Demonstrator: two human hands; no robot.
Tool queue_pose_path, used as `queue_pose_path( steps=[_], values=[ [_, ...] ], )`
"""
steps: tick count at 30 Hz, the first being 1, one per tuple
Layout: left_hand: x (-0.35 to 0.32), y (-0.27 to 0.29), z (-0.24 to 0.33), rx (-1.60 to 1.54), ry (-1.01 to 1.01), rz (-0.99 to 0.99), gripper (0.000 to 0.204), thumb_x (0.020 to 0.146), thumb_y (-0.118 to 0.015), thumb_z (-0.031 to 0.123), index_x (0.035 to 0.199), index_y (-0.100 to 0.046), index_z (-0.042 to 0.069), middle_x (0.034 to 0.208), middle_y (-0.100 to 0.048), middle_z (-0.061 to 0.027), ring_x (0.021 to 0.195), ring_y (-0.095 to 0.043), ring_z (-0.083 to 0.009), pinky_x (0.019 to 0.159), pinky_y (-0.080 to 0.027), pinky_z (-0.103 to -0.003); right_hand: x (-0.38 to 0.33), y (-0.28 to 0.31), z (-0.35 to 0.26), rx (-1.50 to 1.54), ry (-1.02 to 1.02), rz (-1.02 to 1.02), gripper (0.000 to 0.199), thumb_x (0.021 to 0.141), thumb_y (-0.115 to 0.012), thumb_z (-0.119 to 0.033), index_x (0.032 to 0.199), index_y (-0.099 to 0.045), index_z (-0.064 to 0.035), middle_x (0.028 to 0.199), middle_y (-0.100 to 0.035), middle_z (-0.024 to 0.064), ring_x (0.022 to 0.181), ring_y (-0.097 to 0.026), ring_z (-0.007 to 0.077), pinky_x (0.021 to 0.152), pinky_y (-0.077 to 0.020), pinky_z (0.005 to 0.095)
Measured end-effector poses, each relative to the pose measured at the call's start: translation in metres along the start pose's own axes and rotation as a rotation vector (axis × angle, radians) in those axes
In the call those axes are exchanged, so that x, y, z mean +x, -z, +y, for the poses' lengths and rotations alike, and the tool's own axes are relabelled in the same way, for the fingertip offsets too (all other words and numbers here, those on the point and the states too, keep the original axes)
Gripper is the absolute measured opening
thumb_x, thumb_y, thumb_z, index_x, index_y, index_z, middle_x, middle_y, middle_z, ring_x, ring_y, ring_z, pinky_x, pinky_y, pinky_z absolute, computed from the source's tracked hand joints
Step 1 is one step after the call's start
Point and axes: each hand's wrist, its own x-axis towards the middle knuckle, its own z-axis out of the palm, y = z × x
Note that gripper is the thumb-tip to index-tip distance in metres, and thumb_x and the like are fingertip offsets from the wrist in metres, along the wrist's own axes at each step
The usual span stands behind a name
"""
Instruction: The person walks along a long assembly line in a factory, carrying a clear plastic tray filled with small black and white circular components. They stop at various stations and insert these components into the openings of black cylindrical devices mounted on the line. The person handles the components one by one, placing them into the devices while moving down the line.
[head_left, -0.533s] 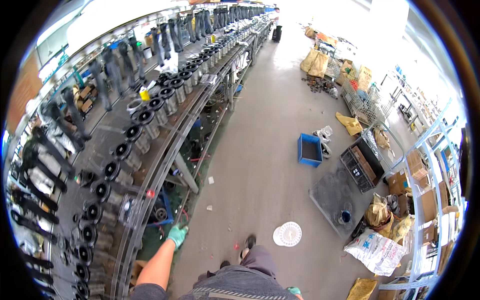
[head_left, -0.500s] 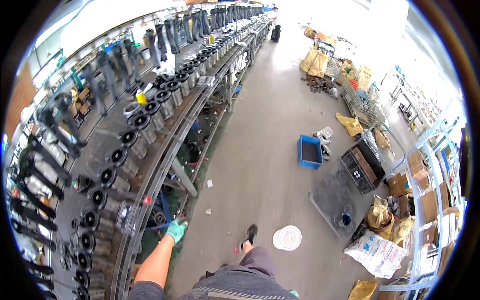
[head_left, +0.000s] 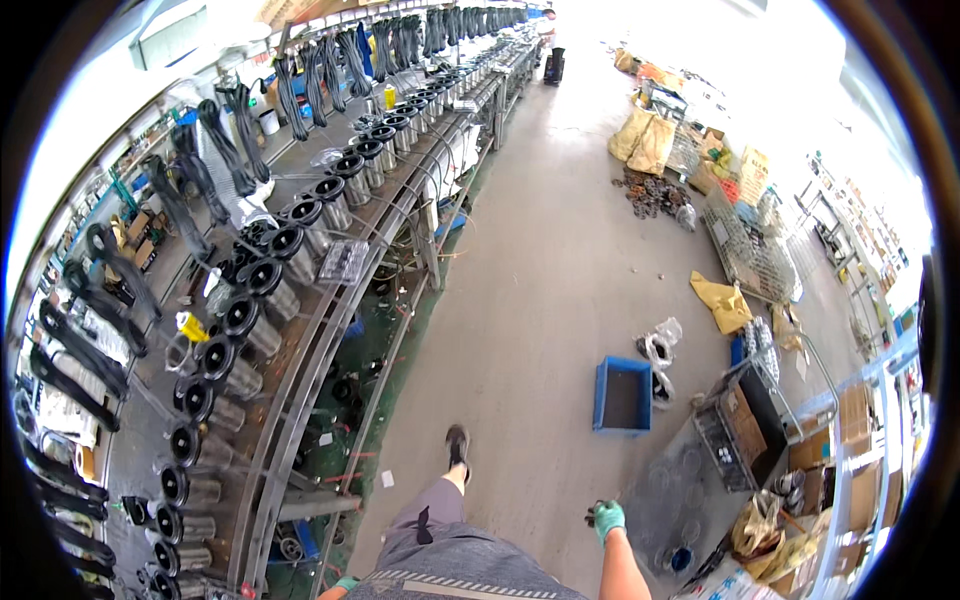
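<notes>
Well L of the blue crate (head_left: 622, 395), across the aisle floor (head_left: 510, 280), dark loops (head_left: 75, 360) hang over a long tabletop (head_left: 275, 375) lined w/ metal canisters (head_left: 240, 318) w/ black tops. Back & L of the crate, the L hand (head_left: 347, 582), in a green glove, barely shows at the lower edge of view; most of it is hidden, so can't tell if its grip is apart, together or on anything. A dark shoe (head_left: 457, 440) is on the floor b/w tabletop & crate. Just back of the crate & a touch L, the R hand (head_left: 606, 516), also green-gloved, hangs near but apart from it. Dark bits at the fingertips may be a small item or part of the glove; can't tell if that grip is clamped or loose. The relation that likely counts: crate lies ahead & slightly R of the R grip, long axis approx. fore-&-aft, R hand far nearer than L. The crate sits open-topped on the floor, clear bags (head_left: 657, 348) just beside its far R side. Back R of it: a flat cart (head_left: 655, 490), carrying a dark box (head_left: 745, 425). Farther R: cartons (head_left: 858, 420).
</notes>
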Motion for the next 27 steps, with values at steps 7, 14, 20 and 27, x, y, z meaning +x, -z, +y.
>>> queue_pose_path(
  steps=[7, 14, 20, 27],
  values=[
    [0.157, 0.055, 0.274, -0.111, -0.121, -0.01, 0.056, 0.097, -0.065, 0.041, 0.138, -0.061, 0.003, 0.133, -0.066, -0.0216, 0.123, -0.063, -0.0337, 0.104, -0.049, -0.043, 0.144, -0.021, -0.181, 0.227, -0.243, 0.062, 0.027, 0.104, -0.048, -0.023, 0.126, -0.056, -0.0097, 0.101, -0.07, 0.0155, 0.08, -0.069, 0.0319, 0.061, -0.0544, 0.0465],
    [0.167, 0.2, 0.722, -0.298, -0.594, 0.185, 0.059, 0.098, -0.064, 0.042, 0.142, -0.057, 0.003, 0.14, -0.063, -0.0223, 0.129, -0.06, -0.0325, 0.108, -0.047, -0.042, 0.244, -0.049, -0.27, -0.327, -0.415, -0.201, 0.029, 0.104, -0.049, -0.027, 0.128, -0.056, -0.0118, 0.103, -0.07, 0.0158, 0.08, -0.069, 0.0334, 0.062, -0.0548, 0.0474],
    [0.176, 0.233, 0.907, -0.329, -0.725, 0.36, 0.05, 0.099, -0.064, 0.034, 0.139, -0.06, 0.003, 0.14, -0.063, -0.0213, 0.128, -0.061, -0.0331, 0.109, -0.047, -0.04, 0.433, -0.064, -0.453, -0.382, -0.38, -0.215, 0.031, 0.103, -0.05, -0.029, 0.13, -0.055, -0.0137, 0.104, -0.07, 0.016, 0.08, -0.07, 0.0346, 0.062, -0.0552, 0.0481],
    [0.223, 0.148, 0.853, -0.287, 0.126, 0.406, 0.048, 0.094, -0.051, 0.041, 0.117, -0.073, 0.004, 0.126, -0.068, -0.0226, 0.118, -0.064, -0.0432, 0.101, -0.051, -0.049, 0.707, -0.109, -0.734, -0.404, -0.235, -0.208, 0.034, 0.103, -0.052, -0.032, 0.132, -0.054, -0.0158, 0.106, -0.071, 0.0163, 0.08, -0.07, 0.036, 0.062, -0.0556, 0.0489]
  ],
)
